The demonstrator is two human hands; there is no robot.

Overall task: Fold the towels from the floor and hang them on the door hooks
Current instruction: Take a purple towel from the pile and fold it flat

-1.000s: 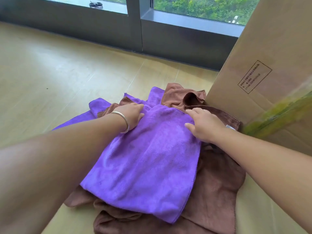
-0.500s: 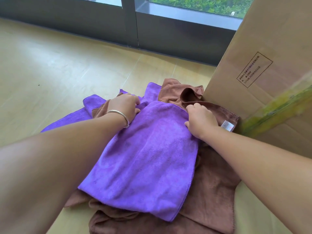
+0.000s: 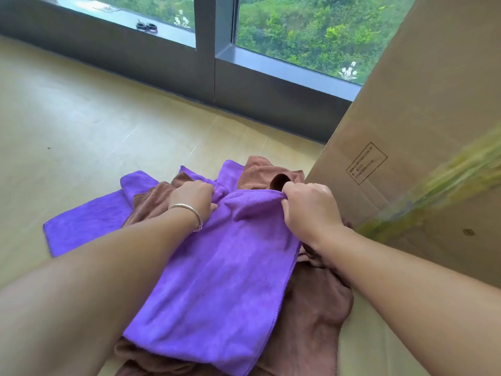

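Observation:
A folded purple towel [image 3: 217, 283] lies on top of a heap of brown towels [image 3: 314, 316] on the wooden floor. My left hand [image 3: 193, 199], with a silver bangle on the wrist, grips the far left corner of the purple towel. At the far right corner, my right hand [image 3: 309, 210] pinches the towel's edge with curled fingers and lifts it a little. A second purple towel [image 3: 86, 226] lies flat to the left, partly under the brown ones. No door hooks are in view.
A tall cardboard box [image 3: 423, 126] stands close on the right, touching the towel heap. A dark window frame [image 3: 206, 66] runs along the back with greenery outside. Bare wooden floor [image 3: 81, 126] spreads to the left.
Both hands went from lying flat on the purple towel's far edge to gripping its two far corners. The far edge now bunches and rises slightly.

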